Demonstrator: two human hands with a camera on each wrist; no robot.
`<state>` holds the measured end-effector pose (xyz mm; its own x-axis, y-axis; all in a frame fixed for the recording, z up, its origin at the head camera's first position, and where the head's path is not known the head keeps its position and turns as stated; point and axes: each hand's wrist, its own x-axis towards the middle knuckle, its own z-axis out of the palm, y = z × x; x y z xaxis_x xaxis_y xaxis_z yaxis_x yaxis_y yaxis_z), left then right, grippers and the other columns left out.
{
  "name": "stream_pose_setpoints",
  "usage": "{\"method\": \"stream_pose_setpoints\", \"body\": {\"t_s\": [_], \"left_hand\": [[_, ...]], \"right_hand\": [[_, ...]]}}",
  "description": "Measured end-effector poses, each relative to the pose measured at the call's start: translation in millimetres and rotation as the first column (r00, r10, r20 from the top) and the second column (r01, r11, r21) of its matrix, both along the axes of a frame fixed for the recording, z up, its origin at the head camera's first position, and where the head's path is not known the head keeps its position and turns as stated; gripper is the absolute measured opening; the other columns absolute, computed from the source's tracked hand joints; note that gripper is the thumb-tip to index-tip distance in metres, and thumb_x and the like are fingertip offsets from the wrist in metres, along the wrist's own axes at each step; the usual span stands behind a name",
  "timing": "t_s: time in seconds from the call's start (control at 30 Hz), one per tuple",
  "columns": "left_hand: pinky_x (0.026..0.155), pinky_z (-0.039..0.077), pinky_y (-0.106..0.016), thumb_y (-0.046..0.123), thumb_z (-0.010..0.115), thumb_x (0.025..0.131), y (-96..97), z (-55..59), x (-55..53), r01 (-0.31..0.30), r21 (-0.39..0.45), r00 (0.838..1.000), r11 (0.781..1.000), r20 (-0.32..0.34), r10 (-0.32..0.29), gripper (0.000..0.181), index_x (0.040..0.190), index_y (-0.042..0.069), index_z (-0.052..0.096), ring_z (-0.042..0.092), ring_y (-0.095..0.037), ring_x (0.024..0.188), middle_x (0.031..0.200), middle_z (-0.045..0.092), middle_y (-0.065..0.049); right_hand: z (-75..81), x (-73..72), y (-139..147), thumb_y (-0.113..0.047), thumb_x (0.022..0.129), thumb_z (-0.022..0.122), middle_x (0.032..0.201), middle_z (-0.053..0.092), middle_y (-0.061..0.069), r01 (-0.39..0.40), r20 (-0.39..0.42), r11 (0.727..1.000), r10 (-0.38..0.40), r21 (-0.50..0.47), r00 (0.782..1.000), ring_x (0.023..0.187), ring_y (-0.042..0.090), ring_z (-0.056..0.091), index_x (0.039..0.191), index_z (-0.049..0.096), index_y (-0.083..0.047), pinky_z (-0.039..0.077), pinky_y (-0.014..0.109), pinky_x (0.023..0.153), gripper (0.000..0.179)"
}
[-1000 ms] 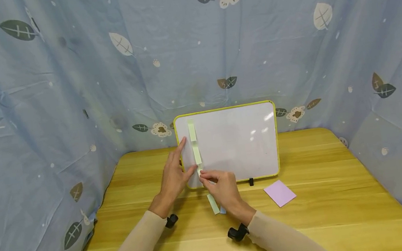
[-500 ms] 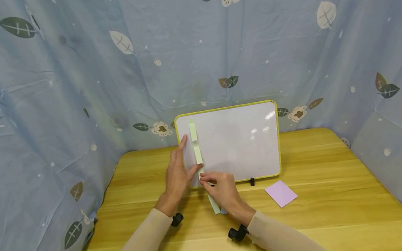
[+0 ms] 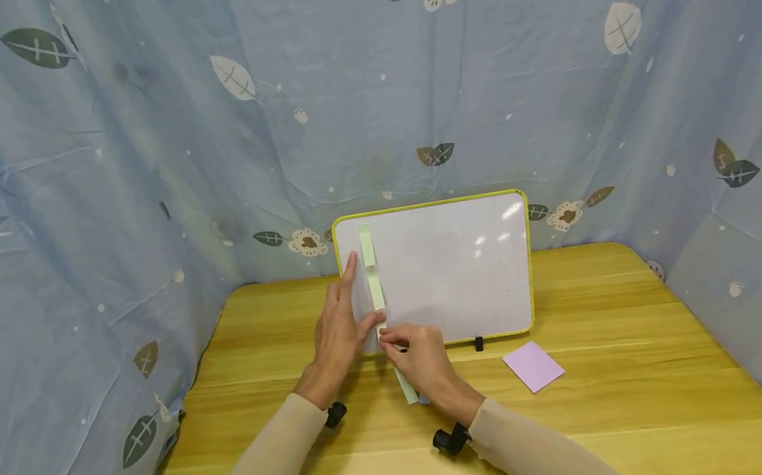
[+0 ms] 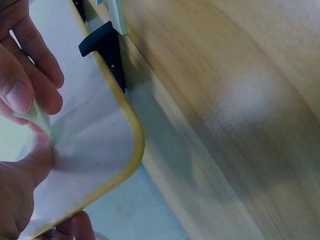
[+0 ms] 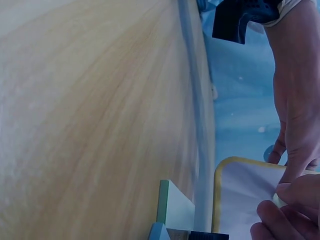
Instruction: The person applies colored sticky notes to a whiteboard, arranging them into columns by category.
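A yellow-framed whiteboard (image 3: 455, 272) stands at the back of the table. Down its left side run two pale green sticky notes (image 3: 366, 247), one above the other. Below them, my right hand (image 3: 429, 361) pinches the lower end of a third green sticky note (image 4: 40, 117), which bends away from the board in the left wrist view. My left hand (image 3: 337, 336) grips the board's left edge. Its thumb presses at the upper part of that third note, while other fingers show behind the frame in the left wrist view. The right fingers partly hide the note.
A narrow green sticky note pad (image 3: 407, 390) lies below the board, partly behind my right hand, beside a blue pad (image 3: 424, 400). To the right lies a purple square pad (image 3: 534, 367). A black foot (image 3: 479, 344) supports the board. Patterned curtains (image 3: 337, 101) surround the table.
My left hand has shifted slightly right, its thumb now over the third green note. The right hand keeps its pinch in nearly the same place. The head view has moved a little.
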<state>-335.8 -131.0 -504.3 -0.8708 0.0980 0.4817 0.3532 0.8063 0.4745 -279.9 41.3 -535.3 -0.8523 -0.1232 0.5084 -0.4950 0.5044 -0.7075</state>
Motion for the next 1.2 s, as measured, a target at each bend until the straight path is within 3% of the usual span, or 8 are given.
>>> {"method": "stream_pose_setpoints", "body": {"t_s": [0.33, 0.53, 0.63, 0.8, 0.93, 1.2], "left_hand": [[0.062, 0.054, -0.037, 0.032, 0.107, 0.083, -3.8, -1.7, 6.9, -0.009, -0.063, 1.000, 0.998, 0.020, 0.010, 0.142, 0.189, 0.042, 0.012, 0.057, -0.026, 0.076, 0.123, 0.060, -0.019], [0.060, 0.057, -0.038, 0.034, 0.107, 0.084, -7.1, -0.5, 10.4, -0.014, -0.073, 1.000, 0.997, 0.017, 0.016, 0.141, 0.189, 0.042, 0.012, 0.061, -0.027, 0.075, 0.128, 0.059, -0.020], [0.063, 0.061, -0.043, 0.034, 0.107, 0.086, -8.9, 0.8, 12.4, -0.009, -0.074, 1.000, 0.997, -0.005, 0.009, 0.137, 0.188, 0.041, 0.016, 0.068, -0.032, 0.080, 0.138, 0.059, -0.024], [0.075, 0.068, -0.051, 0.032, 0.107, 0.087, -11.1, 2.7, 17.3, 0.003, -0.064, 0.997, 0.998, -0.071, -0.007, 0.127, 0.187, 0.034, 0.028, 0.076, -0.041, 0.105, 0.154, 0.056, -0.027], [0.086, 0.069, -0.054, 0.029, 0.107, 0.087, -12.3, 3.4, 20.6, 0.009, -0.067, 0.993, 0.998, -0.117, -0.017, 0.119, 0.184, 0.028, 0.038, 0.073, -0.043, 0.120, 0.160, 0.054, -0.027], [0.100, 0.064, -0.062, 0.026, 0.107, 0.087, -13.5, 5.4, 30.0, 0.036, -0.077, 0.988, 0.996, -0.147, -0.047, 0.106, 0.177, 0.024, 0.051, 0.067, -0.044, 0.132, 0.162, 0.054, -0.027]], "right_hand": [[-2.0, 3.4, 4, -0.003, 0.102, 0.089, 0.117, 0.091, 0.011, 0.002, 0.065, 0.999, -0.005, 0.034, 0.998, 0.106, 0.027, 0.090, 0.108, 0.093, -0.004, 0.073, 0.039, 0.090, 0.007], [2.2, 6.0, 9, -0.003, 0.102, 0.088, 0.117, 0.091, 0.011, 0.002, 0.085, 0.999, -0.006, 0.045, 0.996, 0.103, 0.027, 0.090, 0.110, 0.092, -0.003, 0.073, 0.038, 0.089, 0.008], [5.6, 7.0, 12, -0.003, 0.102, 0.088, 0.116, 0.091, 0.011, 0.002, 0.085, 0.999, -0.005, 0.037, 0.996, 0.103, 0.028, 0.090, 0.110, 0.092, -0.002, 0.073, 0.040, 0.090, 0.009], [9.6, 8.4, 20, -0.004, 0.103, 0.089, 0.118, 0.091, 0.011, 0.002, 0.083, 0.999, -0.005, 0.038, 0.997, 0.106, 0.030, 0.089, 0.110, 0.092, -0.003, 0.073, 0.043, 0.093, 0.008], [13.0, 10.6, 26, -0.006, 0.103, 0.088, 0.120, 0.091, 0.010, 0.006, 0.087, 0.999, -0.010, 0.045, 0.996, 0.110, 0.031, 0.089, 0.111, 0.092, -0.003, 0.073, 0.046, 0.096, 0.009], [17.9, 15.5, 43, -0.010, 0.104, 0.089, 0.121, 0.091, 0.008, 0.018, 0.094, 0.997, -0.025, 0.079, 0.995, 0.116, 0.031, 0.087, 0.114, 0.092, -0.006, 0.071, 0.051, 0.103, 0.011]]}}
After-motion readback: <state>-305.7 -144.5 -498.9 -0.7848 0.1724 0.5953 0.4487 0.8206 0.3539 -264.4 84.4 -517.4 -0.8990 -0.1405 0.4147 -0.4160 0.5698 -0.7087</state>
